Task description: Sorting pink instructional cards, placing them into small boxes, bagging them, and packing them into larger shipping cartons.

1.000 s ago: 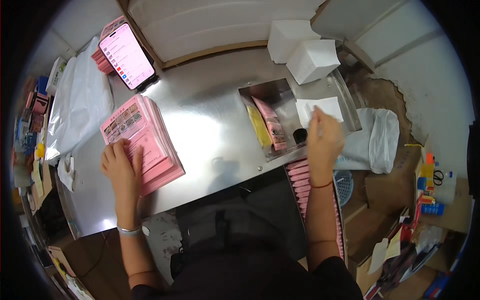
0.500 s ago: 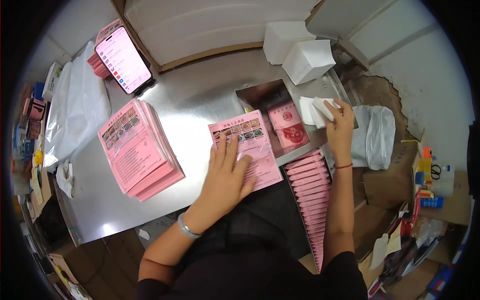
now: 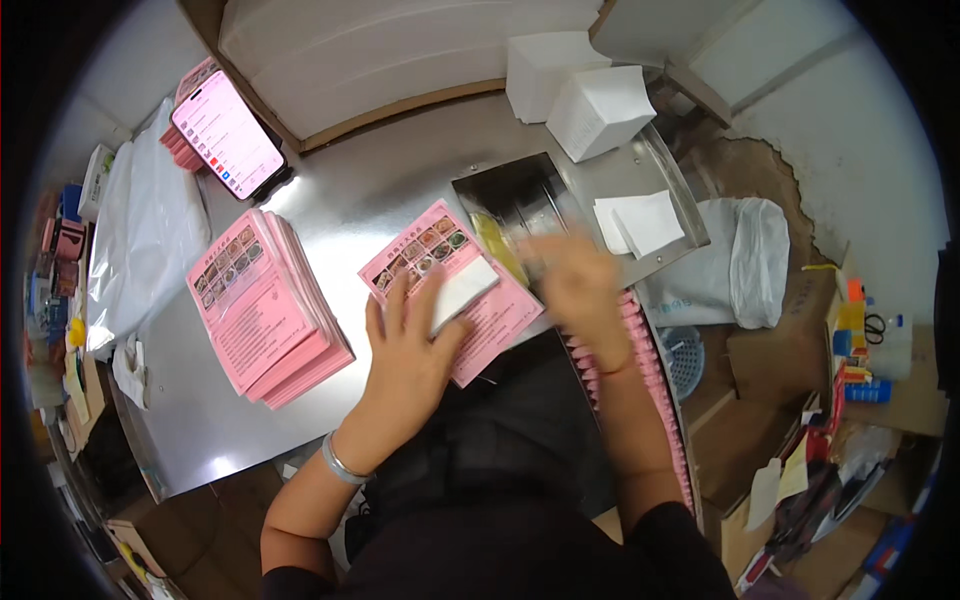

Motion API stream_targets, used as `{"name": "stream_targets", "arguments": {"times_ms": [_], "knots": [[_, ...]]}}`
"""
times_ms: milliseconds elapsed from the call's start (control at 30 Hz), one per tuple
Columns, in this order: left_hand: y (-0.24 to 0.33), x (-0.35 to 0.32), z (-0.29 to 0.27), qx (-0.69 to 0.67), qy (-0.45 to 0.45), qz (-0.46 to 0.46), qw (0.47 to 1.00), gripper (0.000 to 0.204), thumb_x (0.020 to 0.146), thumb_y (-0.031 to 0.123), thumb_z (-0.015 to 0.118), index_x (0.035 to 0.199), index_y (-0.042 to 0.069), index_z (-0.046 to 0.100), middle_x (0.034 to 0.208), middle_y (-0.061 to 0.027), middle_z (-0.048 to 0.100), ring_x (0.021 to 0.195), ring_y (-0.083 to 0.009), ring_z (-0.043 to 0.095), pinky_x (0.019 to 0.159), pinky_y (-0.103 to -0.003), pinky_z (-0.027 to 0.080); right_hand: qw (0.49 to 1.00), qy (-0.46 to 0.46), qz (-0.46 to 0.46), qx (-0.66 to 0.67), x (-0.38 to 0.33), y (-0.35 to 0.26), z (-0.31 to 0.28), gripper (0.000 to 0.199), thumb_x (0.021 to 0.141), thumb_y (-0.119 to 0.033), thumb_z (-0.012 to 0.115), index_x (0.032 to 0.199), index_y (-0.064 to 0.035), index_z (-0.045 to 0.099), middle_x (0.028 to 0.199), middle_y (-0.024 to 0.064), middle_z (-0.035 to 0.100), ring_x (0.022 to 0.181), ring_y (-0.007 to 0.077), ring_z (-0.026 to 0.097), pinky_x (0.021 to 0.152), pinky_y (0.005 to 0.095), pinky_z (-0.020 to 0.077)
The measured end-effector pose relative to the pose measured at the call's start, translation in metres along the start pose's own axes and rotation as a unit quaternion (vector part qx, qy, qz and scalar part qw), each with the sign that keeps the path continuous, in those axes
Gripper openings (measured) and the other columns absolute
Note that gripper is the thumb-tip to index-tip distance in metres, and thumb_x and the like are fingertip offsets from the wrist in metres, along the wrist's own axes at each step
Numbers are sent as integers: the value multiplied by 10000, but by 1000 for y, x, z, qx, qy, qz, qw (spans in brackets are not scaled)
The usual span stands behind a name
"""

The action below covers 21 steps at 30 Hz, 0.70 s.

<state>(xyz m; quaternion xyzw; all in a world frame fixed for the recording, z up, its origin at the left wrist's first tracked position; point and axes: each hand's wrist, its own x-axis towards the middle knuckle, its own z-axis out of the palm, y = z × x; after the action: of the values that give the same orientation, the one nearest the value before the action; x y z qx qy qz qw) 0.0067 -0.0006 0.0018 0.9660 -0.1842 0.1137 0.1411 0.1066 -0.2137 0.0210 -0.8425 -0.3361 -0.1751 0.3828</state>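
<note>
While the left hand (image 3: 408, 352) lies flat with spread, released fingers (image 3: 398, 305) on a single pink leaflet (image 3: 455, 290) on the steel table (image 3: 340, 200), a white folded napkin (image 3: 462, 290) sits on the leaflet just beyond the fingertips. Right hand (image 3: 572, 285) is motion-blurred beside it; its grip cannot be told. Judged step: assembling napkin onto leaflet. Next move likely calls for folding the leaflet round it, holding the sheet steady. Pink leaflet stack (image 3: 262, 305) lies well left.

The left hand (image 3: 408, 352) lies flat on a pink leaflet (image 3: 452, 288) on the steel surface (image 3: 370, 190), fingers touching a white folded paper (image 3: 464, 290) resting on it. The right hand (image 3: 578, 280), blurred, hovers just beside the leaflet's right edge, over a metal tray (image 3: 520, 190). A leaflet stack (image 3: 262, 305) sits to the left.
</note>
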Motion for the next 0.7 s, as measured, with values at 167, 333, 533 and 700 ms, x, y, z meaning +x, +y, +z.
{"name": "stream_targets", "arguments": {"times_ms": [167,333,533,700], "knots": [[1,43,-11,73,-15,-49,996,515,734,452,730,1026,44,613,1457,-233,376,1329,-476,332,1024,-680,244,904,70,147,-395,-33,60,-40,235,850,-75,617,1059,21,666,1000,142,593,932,333,537,830,393,456],[-5,55,-28,50,-58,-24,997,649,723,620,668,1044,58,627,1420,-222,426,1191,-408,443,954,-567,332,921,64,170,-345,-38,68,-45,277,833,-74,634,1094,17,654,1003,140,556,925,319,518,816,408,461],[2,2,-32,56,-73,-93,991,646,713,510,716,1182,83,594,1340,-236,467,912,-305,536,740,-456,428,964,72,112,-229,-45,80,-70,339,789,-16,646,1127,1,655,1051,123,599,987,315,550,865,373,467],[23,0,-18,-119,-81,-53,988,579,691,288,721,1215,86,583,1319,-205,479,951,-309,573,747,-418,447,959,213,116,-143,-13,26,-76,360,786,12,627,1145,-5,650,1123,158,628,1041,333,577,910,398,459]]}}
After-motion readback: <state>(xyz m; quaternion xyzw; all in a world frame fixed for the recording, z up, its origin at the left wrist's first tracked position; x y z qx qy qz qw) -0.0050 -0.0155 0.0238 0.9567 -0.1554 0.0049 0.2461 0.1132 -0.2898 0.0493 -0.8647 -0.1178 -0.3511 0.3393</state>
